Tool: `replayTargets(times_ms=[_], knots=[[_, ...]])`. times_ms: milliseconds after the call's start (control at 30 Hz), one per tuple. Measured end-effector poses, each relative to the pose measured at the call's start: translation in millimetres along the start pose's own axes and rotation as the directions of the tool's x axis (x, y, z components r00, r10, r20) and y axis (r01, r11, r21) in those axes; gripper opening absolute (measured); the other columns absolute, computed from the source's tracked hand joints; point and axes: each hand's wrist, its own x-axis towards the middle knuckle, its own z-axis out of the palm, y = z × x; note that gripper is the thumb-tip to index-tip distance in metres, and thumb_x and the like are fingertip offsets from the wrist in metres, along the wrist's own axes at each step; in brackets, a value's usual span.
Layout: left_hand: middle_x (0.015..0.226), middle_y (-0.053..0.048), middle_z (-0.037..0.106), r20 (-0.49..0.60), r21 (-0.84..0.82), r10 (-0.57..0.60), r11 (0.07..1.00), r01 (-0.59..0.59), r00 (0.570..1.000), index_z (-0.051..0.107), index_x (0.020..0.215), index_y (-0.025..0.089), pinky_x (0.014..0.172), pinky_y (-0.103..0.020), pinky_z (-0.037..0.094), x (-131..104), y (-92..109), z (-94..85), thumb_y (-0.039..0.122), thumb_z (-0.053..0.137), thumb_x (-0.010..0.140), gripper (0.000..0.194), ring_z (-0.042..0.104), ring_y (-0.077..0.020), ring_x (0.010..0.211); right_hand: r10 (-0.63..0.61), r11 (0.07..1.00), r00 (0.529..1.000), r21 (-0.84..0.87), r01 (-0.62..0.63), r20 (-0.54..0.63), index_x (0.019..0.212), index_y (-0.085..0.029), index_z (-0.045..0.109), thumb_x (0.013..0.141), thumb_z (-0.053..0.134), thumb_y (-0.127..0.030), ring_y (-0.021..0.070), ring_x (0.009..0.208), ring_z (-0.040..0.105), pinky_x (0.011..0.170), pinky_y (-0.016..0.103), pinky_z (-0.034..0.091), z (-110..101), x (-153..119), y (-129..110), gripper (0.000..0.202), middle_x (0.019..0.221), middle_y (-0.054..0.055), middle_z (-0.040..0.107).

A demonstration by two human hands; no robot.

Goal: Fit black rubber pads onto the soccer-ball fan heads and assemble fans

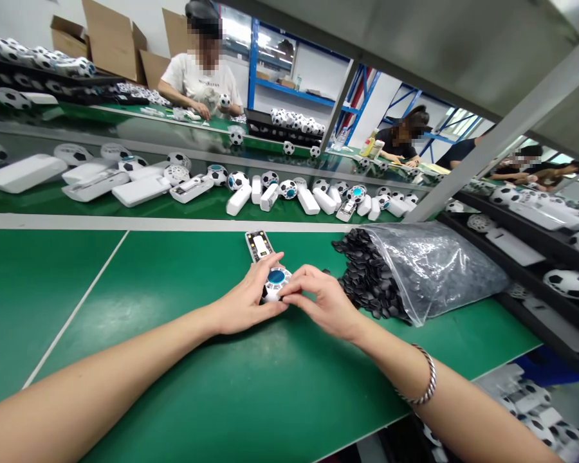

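Observation:
My left hand (248, 292) is closed around a handheld device with a football-patterned head (273, 290), holding it down on the green table. A round blue disc (276, 276) sits on the head. The device's handle (259, 245) points away from me, its casing open and parts showing inside. At the right edge of the head, my right hand (321, 299) pinches with thumb and forefinger; whatever is between the fingertips is too small or hidden to make out. Just right of that hand, small black pieces (371, 276) spill from a clear plastic bag (429, 263).
Along the raised shelf behind the table lie several similar football-headed devices (238, 181) with white handles (309, 200). Black trays (525, 257) of white and football parts stand at the right. A grey post (502, 125) slants overhead. Co-workers (203, 83) sit across the line.

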Motion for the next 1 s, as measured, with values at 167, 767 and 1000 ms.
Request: replayTargets(times_ms=[167,767,1000], knots=[[0.143,-0.011,0.016,0.004,-0.007,-0.003,1.0,0.003,1.0,0.004,0.138,0.022,0.107,-0.046,0.019,0.3,1.2,0.2,0.038,0.05,0.082,0.074,0.018,-0.0281,0.131,0.068,0.996,0.996,0.055,-0.064,-0.065,0.092,-0.021,0.057,0.074,0.065,-0.022,0.0144,0.086,0.053,0.076,0.03,0.047,0.3,0.6,6.8,0.019,0.09,0.002,0.055],[0.146,-0.007,0.007,0.049,-0.081,-0.096,0.992,0.1,0.994,0.003,0.138,0.026,0.108,-0.047,0.017,-3.1,6.3,-1.4,0.043,0.047,0.084,0.072,0.009,-0.0281,0.133,0.285,0.82,0.921,0.43,-0.378,0.265,0.108,-0.019,0.049,0.072,0.066,-0.024,0.0172,0.098,0.057,0.088,0.035,0.047,-7.9,11.6,13.1,0.04,0.11,0.006,0.057],[0.145,-0.008,0.007,0.03,-0.102,-0.122,0.987,0.124,0.992,0.003,0.137,0.027,0.106,-0.051,0.018,-4.1,10.2,2.9,0.036,0.046,0.084,0.069,0.011,-0.0303,0.132,0.291,0.816,0.891,0.395,-0.422,0.349,0.106,-0.018,0.048,0.074,0.064,-0.023,0.0167,0.097,0.059,0.087,0.035,0.049,-12.7,14.9,12.6,0.037,0.105,0.005,0.059]])
